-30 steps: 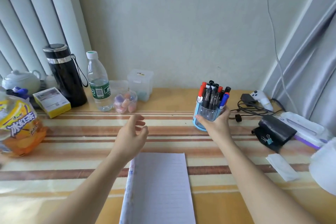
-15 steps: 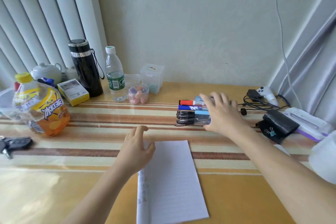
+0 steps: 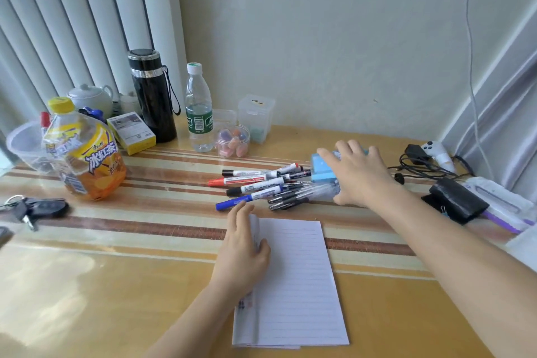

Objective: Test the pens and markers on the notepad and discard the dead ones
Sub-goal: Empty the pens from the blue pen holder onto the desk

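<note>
Pens and markers (image 3: 258, 186) spilled beside notepad (image 3: 296, 282), right hand (image 3: 359, 173) clamped on tipped holder (image 3: 321, 168), left hand (image 3: 242, 253) flat on notepad's edge.

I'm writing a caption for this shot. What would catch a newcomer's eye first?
The pens and markers spilled in a fan at the table's middle, from the tipped blue holder under the right hand. Next, the bright orange iced-tea bottle at left, and the notepad under the left hand.

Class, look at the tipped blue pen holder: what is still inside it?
The ends of several pens reach into the pen holder; the right hand covers the rest.
</note>
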